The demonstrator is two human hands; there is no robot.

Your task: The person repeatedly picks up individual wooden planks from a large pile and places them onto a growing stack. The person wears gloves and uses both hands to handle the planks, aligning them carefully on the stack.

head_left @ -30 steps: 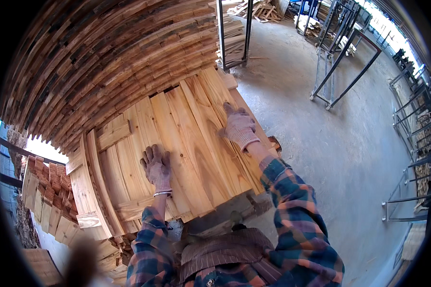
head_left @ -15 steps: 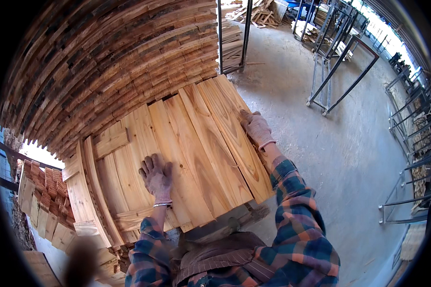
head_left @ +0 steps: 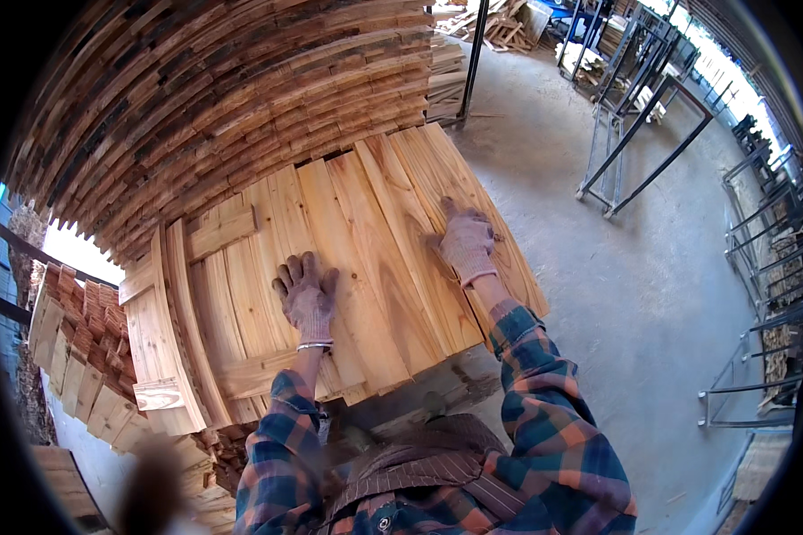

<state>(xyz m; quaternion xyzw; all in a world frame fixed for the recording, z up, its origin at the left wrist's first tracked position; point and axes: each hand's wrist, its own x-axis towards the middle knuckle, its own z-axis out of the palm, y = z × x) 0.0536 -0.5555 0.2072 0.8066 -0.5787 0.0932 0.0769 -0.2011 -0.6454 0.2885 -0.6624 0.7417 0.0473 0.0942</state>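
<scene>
Item: left hand (head_left: 308, 296), gloved, palm down on the boards (head_left: 357, 267); fingers spread apart, clamped on nothing.

Item: right hand (head_left: 468, 242), gloved, ahead and to the right of my left; palm down, thumb held away from the fingers, nothing clamped. How hard it presses, I cannot tell.

Item: end board (head_left: 430, 165), last of the row on my right, directly under my right hand. Long axis runs away from me, far end leaning left, near end toward my right sleeve (head_left: 558, 397); its bare outer edge lies just beyond my fingers, on the floor side. My right hand is the nearer; my left rests several boards inward.

Item: pair of long strips (head_left: 188, 312), left of my left hand, roughly in line with the boards.

Item: tall wood stack (head_left: 241, 98), beyond the boards' far ends.

Item: metal frame (head_left: 608, 171), on the floor (head_left: 616, 285) to the right, well apart.

Item: scrap heap (head_left: 500, 27), farthest off.
</scene>
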